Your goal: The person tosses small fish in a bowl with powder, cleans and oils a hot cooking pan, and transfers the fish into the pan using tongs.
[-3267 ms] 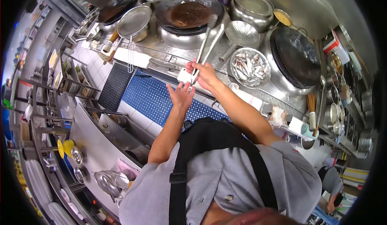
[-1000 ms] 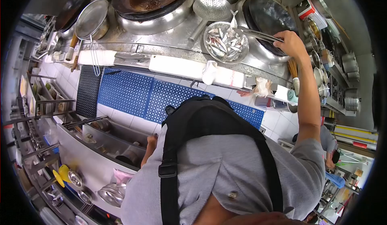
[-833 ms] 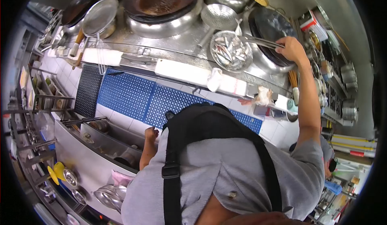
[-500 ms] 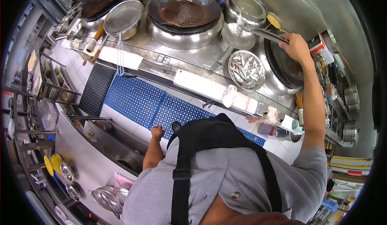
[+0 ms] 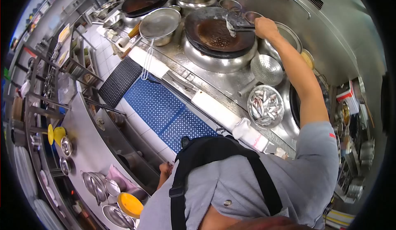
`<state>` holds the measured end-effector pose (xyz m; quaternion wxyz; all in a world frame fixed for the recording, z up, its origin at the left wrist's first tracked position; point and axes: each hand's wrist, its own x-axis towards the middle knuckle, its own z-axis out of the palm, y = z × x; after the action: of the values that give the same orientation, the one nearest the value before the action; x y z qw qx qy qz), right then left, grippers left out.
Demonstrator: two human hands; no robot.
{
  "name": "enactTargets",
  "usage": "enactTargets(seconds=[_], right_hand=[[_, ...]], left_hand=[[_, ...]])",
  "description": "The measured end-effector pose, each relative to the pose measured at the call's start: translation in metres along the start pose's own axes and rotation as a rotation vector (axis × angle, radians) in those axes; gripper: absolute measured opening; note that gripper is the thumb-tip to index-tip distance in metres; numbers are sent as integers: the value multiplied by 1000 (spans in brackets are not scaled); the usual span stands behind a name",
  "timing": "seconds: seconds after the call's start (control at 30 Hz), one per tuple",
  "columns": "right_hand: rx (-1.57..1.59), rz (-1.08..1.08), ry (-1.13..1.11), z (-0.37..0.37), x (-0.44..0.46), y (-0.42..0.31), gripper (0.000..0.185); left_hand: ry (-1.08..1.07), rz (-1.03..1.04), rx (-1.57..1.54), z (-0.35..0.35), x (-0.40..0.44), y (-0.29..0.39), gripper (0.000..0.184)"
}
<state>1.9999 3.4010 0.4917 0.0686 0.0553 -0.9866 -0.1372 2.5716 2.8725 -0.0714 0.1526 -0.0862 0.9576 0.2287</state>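
Observation:
My right hand (image 5: 266, 27) grips metal tongs (image 5: 246, 28) stretched out over the wok at the middle of the range. From the tongs' tips hangs a small silvery fish (image 5: 231, 27) above the wok. Dark, bubbling liquid lies in the bottom of this black wok (image 5: 242, 41). A round metal bowl (image 5: 264, 126) of small fish (image 5: 265, 105) rests nearer me on the counter. Beside it is a large perforated skimmer (image 5: 267, 70). Low at my side, my left hand (image 5: 166, 169) has curled fingers and shows nothing in it; part of it is hidden by my body.
A round strainer (image 5: 160, 23) sits on a pot to the left, and a second wok (image 5: 142, 2) stands beyond it. White folded cloths (image 5: 214, 108) lie along the counter's front edge. Behind me, a steel counter (image 5: 82, 127) carries metal bowls. Blue mats (image 5: 154, 102) cover part of the floor.
My right hand has swung left and away from me, carrying the fish in the tongs from above the skimmer to above the middle wok. The view has turned; my left hand has dropped closer to my body.

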Motion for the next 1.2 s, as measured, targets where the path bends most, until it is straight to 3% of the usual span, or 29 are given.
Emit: enactTargets(seconds=[0.23, 0.3, 0.4, 0.43, 0.47, 0.5, 0.57, 0.6, 0.67, 0.7, 0.73, 0.77, 0.83, 0.87, 0.9, 1.0, 1.07, 1.2], right_hand=[[-63, -146, 73, 44, 79, -25, 21], [-63, -123, 53, 70, 107, -37, 22], [-56, -122, 41, 83, 115, -39, 24], [-39, -124, 17, 83, 103, -35, 25], [-6, -74, 11, 84, 97, -25, 25], [34, -56, 73, 85, 87, -9, 23], [93, 47, 176, 60, 42, 22, 24], [101, 85, 159, 53, 23, 44, 25], [120, 103, -3, 9, -40, 75, 33], [142, 55, 25, 4, -71, 95, 35], [152, 70, 10, 4, -101, 114, 35], [165, 84, -4, 5, -130, 128, 35], [251, 153, -158, 4, -187, 138, 35], [297, 188, -233, 5, -211, 139, 35], [289, 172, -250, 11, -230, 140, 35], [281, 176, -305, 41, -283, 139, 34], [321, 235, -409, 43, -304, 128, 32], [331, 242, -479, 52, -323, 114, 29]], left_hand=[[-131, -35, 55, 3, -67, 27, 25], [-41, -29, 219, -10, -65, 46, 25], [36, -111, -31, 0, -61, 28, 24], [27, -111, -132, -2, -63, 23, 23], [-2, 16, 71, -4, -60, 17, 21], [-98, -43, 101, -4, -48, 13, 20], [-22, 39, 196, -2, -30, 4, 26], [138, 173, 119, -3, -21, -2, 27], [144, 268, 136, -5, 6, -12, 26], [-63, 91, 223, -4, 27, -14, 27], [-75, 95, 315, -8, 41, -15, 30], [71, 252, 225, -10, 51, -23, 33], [5, 360, 292, -48, 79, -6, 31], [-72, 252, 288, -56, 95, 4, 27], [60, 273, 72, -41, 103, -4, 27], [-59, 333, -344, -86, 131, 38, 20], [-153, 231, -570, -94, 151, 57, 21], [-217, -325, -880, -101, 164, 91, 16]])
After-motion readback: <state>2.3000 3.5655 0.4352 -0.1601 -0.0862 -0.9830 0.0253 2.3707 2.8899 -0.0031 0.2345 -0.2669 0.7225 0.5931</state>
